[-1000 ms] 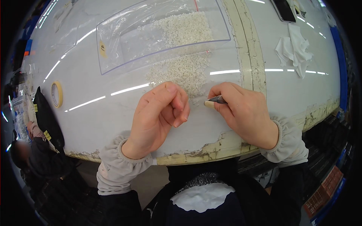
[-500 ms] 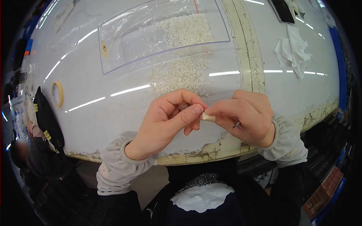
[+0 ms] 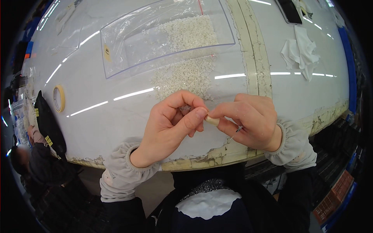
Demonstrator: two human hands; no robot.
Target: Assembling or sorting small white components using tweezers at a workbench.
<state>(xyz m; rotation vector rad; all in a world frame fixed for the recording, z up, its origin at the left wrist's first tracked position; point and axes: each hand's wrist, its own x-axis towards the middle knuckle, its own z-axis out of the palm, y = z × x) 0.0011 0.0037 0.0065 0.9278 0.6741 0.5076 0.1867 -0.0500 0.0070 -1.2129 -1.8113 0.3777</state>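
Note:
Both my hands meet in front of me above the near edge of the white table. My left hand [image 3: 171,126] is closed, with its thumb and index fingertip pinched together. Small translucent white pieces [image 3: 186,108] show inside its curled fingers. My right hand [image 3: 250,122] is closed too, its fingertips touching those of the left. A cream-coloured covering [image 3: 211,120] wraps one of its fingertips. A thin tool with a metal end [image 3: 239,129] pokes out between its fingers. Whatever lies between the touching fingertips is too small to make out. Beyond the hands, many small whitish pieces [image 3: 182,75] lie spread in a band.
A clear plastic sheet [image 3: 136,64] covers the far part of the pieces. Left lies a tape roll [image 3: 59,98], with a black bag [image 3: 50,120] and another person [image 3: 42,163] beyond. A phone [image 3: 289,11] and crumpled white cloth [image 3: 299,52] lie at far right.
My hands have shifted slightly to the left and stay fingertip to fingertip. The right hand has turned a little, so the tool's metal end shows at a different angle.

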